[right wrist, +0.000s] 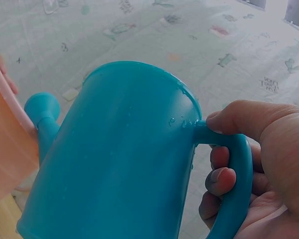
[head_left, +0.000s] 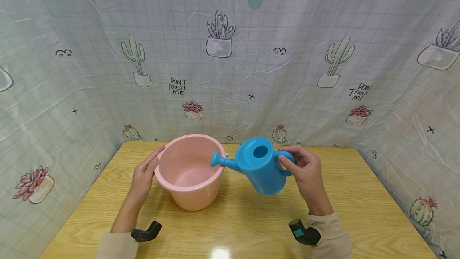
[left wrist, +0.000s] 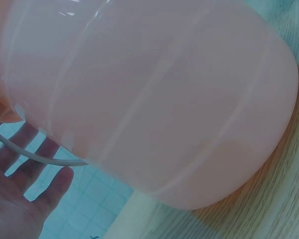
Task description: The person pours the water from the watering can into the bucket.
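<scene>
A pink plastic bucket stands on the table, its mouth facing up. My left hand touches the bucket's left side at the rim; in the left wrist view its fingers look fairly straight, near a thin curved bail handle. My right hand grips the loop handle of a blue watering can, thumb on top and fingers curled round the loop. The can leans left, with its spout head over the bucket's right rim. Water drops cling to the can in the right wrist view.
Beneath everything lies a wood-grain table. A wrinkled cloth printed with cacti hangs behind and at both sides. Black devices sit on the left wrist and right wrist.
</scene>
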`<state>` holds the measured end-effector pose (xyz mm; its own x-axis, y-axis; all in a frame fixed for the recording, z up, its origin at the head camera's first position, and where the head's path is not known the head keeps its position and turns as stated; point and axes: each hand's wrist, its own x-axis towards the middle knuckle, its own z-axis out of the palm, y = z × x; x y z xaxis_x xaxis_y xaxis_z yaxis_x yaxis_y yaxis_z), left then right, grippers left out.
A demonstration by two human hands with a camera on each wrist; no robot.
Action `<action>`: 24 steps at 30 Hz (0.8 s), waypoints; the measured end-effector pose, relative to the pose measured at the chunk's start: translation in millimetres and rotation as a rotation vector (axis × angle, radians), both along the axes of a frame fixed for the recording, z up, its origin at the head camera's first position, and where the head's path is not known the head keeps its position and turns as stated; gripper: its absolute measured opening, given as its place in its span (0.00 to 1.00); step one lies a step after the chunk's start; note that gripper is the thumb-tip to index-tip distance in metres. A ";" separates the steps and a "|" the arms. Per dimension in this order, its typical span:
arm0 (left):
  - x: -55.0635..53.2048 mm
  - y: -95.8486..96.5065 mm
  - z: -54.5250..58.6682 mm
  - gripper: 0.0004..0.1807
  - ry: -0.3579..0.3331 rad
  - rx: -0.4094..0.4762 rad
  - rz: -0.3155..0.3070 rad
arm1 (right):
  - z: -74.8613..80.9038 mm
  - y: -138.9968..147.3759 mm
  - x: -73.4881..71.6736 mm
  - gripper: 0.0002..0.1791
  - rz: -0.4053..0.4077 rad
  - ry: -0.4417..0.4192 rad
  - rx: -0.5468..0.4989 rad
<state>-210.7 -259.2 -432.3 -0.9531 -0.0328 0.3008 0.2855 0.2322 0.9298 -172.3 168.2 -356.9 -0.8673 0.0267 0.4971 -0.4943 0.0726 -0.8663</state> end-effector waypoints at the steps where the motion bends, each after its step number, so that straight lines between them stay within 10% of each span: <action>1: -0.1 -0.1 0.1 0.27 -0.001 -0.002 0.001 | 0.1 0.0 0.1 0.12 -0.001 -0.001 0.000; 24: -0.1 0.3 -0.3 0.26 0.018 -0.003 0.000 | 1.5 -0.4 1.0 0.12 -0.001 -0.010 -0.004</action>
<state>-210.8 -258.9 -432.6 -0.9475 -0.0318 0.3182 0.3024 0.2351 0.9238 -171.3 167.8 -355.4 -0.8724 0.0292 0.4880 -0.4853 0.0693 -0.8716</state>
